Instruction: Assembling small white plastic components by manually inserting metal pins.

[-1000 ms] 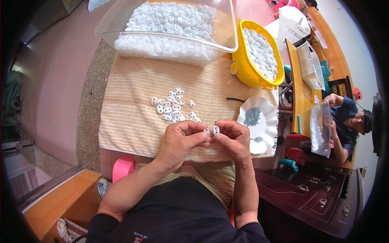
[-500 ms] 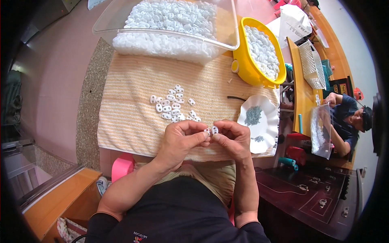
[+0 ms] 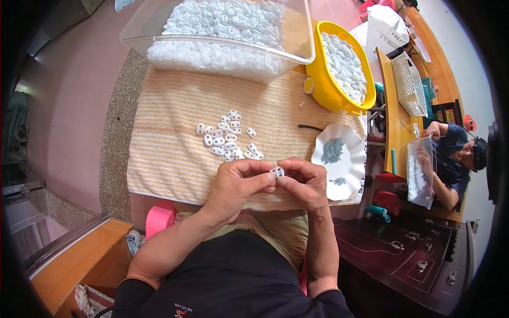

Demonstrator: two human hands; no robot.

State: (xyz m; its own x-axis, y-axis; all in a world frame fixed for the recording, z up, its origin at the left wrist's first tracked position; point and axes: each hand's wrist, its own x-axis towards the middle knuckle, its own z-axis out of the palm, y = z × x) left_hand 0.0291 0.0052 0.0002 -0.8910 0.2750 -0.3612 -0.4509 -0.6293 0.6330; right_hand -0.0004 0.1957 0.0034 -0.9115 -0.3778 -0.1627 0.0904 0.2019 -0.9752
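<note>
In front of my body, both hands meet over the near edge of the striped towel. My left hand pinches a small white plastic piece between thumb and fingers. A white oval two-holed plastic piece is gripped in my right hand. The two pieces touch, and the fingertips hide part of them. Just beyond my left hand lies a loose group of similar white two-holed pieces. To the right of my right hand, a white scalloped plate holds a pile of tiny grey bits, perhaps springs.
A clear plastic bin full of white parts stands at the back. Beside it is a yellow tub of white parts. A thin black strip lies by the plate. At the right, another person handles a clear box.
The white pieces in my two hands have come together, where a small gap lay between them before. My hands have otherwise hardly moved.
</note>
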